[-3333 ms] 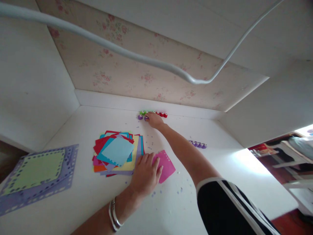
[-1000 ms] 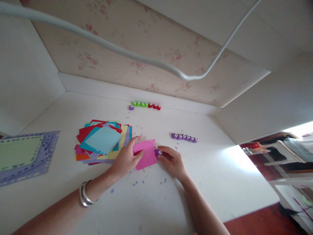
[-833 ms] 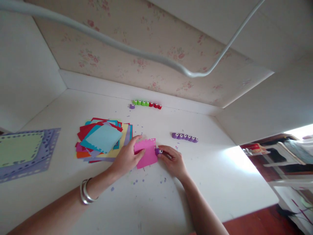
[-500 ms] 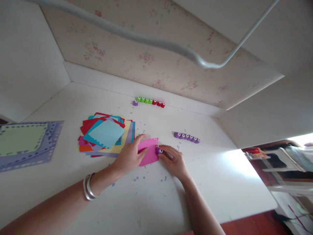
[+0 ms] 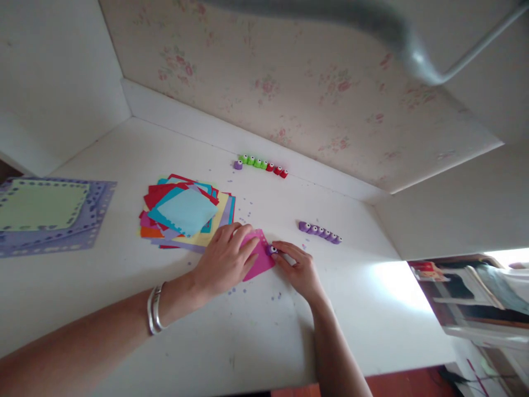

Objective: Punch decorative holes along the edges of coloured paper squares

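A pink sheet of paper (image 5: 260, 257) lies on the white table, with small punched holes along its top edge. My left hand (image 5: 225, 256) rests over its left part, fingers spread and the palm side down. At the sheet's right edge sits a small purple paper punch (image 5: 271, 250) with a white, eye-like button. My right hand (image 5: 298, 270) is closed on this punch between thumb and fingers. Left of the sheet is a pile of coloured paper (image 5: 185, 212), its near right part hidden behind my left hand.
A row of purple punches (image 5: 320, 231) stands to the right. Green punches (image 5: 254, 161), red punches (image 5: 277, 170) and one purple punch line the back. Punched green and purple sheets (image 5: 53, 207) lie far left. Purple paper bits dot the white table (image 5: 351, 320).
The pink sheet has turned, its right edge now slanting. My left hand has shifted further over it with its fingers spread wider. My right hand still holds the punch. The camera view has tilted.
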Demonstrator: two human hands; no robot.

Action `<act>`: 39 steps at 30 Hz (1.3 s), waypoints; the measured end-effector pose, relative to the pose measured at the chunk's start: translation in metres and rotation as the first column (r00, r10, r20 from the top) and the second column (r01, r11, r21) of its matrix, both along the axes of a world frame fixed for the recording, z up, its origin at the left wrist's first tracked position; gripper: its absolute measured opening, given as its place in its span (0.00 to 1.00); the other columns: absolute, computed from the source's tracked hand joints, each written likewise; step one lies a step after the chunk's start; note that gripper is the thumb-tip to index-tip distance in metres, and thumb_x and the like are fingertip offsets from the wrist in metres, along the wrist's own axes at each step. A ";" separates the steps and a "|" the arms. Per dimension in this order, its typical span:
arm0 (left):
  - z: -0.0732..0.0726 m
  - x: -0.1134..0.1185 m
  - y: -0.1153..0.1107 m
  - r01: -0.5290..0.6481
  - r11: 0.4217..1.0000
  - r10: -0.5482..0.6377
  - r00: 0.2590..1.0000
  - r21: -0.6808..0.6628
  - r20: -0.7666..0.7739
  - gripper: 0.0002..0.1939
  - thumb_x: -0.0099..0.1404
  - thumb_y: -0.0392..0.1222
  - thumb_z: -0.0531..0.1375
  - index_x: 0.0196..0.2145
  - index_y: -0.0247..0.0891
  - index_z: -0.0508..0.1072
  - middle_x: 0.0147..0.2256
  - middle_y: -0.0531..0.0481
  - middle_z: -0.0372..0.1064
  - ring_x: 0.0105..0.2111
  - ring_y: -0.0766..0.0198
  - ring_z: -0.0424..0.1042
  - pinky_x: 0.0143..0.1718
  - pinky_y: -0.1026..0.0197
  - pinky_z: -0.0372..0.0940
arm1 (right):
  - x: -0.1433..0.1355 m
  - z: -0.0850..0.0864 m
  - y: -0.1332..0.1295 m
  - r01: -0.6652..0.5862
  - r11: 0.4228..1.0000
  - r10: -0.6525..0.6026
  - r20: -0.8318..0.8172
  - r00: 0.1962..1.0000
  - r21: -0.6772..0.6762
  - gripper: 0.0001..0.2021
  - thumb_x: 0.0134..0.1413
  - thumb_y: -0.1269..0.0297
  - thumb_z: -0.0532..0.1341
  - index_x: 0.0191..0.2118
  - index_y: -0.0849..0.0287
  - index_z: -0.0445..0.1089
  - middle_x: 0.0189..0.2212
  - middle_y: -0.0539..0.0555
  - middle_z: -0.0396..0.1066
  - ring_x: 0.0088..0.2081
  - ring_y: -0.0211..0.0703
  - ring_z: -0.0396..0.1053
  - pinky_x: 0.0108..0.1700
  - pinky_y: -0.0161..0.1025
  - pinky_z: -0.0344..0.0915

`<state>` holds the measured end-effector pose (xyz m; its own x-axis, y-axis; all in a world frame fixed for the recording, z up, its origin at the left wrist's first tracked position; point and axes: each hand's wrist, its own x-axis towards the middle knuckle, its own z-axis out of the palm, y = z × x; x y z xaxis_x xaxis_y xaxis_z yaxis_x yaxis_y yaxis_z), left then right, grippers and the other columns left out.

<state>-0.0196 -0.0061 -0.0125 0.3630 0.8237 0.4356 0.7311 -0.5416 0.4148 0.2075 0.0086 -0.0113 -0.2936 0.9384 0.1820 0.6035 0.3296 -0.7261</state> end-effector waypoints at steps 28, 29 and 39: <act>-0.010 0.006 -0.014 0.062 0.993 -0.069 0.995 -0.102 -0.067 0.17 0.68 0.45 0.53 0.51 0.37 0.71 0.53 0.41 0.68 0.58 0.49 0.60 0.61 0.44 0.48 | 0.004 0.016 0.023 0.095 0.905 -0.073 0.070 0.995 -0.416 0.14 0.55 0.54 0.63 0.41 0.56 0.78 0.34 0.55 0.79 0.32 0.43 0.74 0.34 0.40 0.72; -0.010 0.006 -0.014 0.061 0.993 -0.069 0.995 -0.104 -0.074 0.17 0.68 0.46 0.54 0.51 0.37 0.71 0.52 0.41 0.68 0.58 0.49 0.60 0.61 0.44 0.48 | 0.003 0.018 0.023 0.087 0.903 -0.059 0.079 0.995 -0.421 0.14 0.55 0.54 0.62 0.41 0.56 0.79 0.34 0.55 0.78 0.32 0.43 0.74 0.35 0.40 0.72; -0.012 0.006 -0.014 0.068 0.989 -0.070 0.997 -0.128 -0.016 0.17 0.68 0.47 0.54 0.50 0.35 0.71 0.51 0.39 0.69 0.58 0.47 0.59 0.60 0.42 0.48 | 0.001 0.024 0.030 0.091 0.869 -0.028 0.135 0.990 -0.487 0.12 0.53 0.56 0.63 0.40 0.55 0.78 0.31 0.53 0.78 0.32 0.43 0.75 0.35 0.40 0.72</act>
